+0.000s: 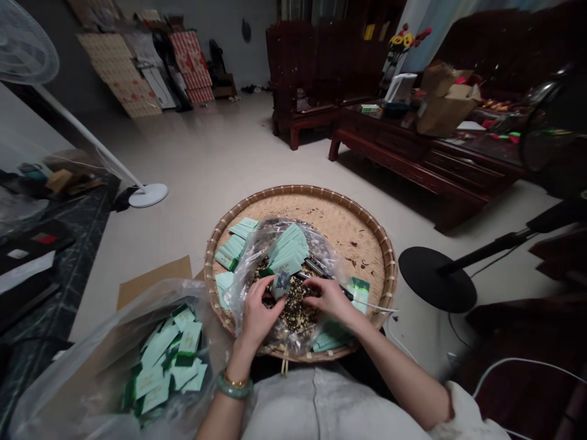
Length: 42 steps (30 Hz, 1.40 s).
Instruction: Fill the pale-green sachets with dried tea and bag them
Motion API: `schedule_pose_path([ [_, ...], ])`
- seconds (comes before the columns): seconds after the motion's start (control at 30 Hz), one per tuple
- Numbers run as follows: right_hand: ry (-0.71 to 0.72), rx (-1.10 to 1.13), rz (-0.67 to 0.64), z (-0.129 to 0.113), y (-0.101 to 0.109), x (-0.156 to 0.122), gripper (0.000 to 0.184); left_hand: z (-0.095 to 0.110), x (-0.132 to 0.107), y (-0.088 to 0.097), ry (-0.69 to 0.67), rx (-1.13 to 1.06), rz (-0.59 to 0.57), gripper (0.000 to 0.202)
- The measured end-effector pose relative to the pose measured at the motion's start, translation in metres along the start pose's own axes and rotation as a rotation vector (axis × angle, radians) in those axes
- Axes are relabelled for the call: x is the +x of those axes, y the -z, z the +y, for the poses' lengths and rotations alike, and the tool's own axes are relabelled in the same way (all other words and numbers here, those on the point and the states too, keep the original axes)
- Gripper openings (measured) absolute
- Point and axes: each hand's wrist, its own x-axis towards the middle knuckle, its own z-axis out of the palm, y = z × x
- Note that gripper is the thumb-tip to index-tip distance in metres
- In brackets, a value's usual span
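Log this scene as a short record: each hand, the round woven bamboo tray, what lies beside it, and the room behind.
Left hand: fingers at a small dark foil sachet
Left wrist: green jade bangle
Right hand: over dark dried loose leaves, near a slim black-and-metal tool
Tray: round woven bamboo tray, holding a clear plastic bag and mint-green paper packets
Beside tray: second clear plastic bag of green packets
Room: white standing fan, dark wooden table
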Motion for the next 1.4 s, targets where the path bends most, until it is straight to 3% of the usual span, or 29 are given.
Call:
schedule_pose_path([
  [0.23,-0.291,0.594,-0.088,-0.008,0.005,0.003,0.049,0.001,0.0,0.001,-0.007,0.001,-0.003,0.039],
  [0.43,-0.363,0.947,-0.121,-0.02,0.012,0.0,0.041,0.001,0.001,0.001,-0.009,-0.009,-0.009,0.039],
  [1.0,-0.414,1.104,-0.194,-0.021,0.018,0.001,0.037,0.004,0.001,0.0,-0.021,0.01,-0.01,0.037],
  [1.23,-0.411,1.035,-0.132,-0.016,0.017,0.001,0.035,0.003,0.001,0.0,-0.023,0.011,-0.013,0.037],
  [1.4,-0.371,1.081,-0.139,-0.032,0.027,0.001,0.032,0.003,0.0,-0.001,-0.049,0.043,-0.013,0.039],
])
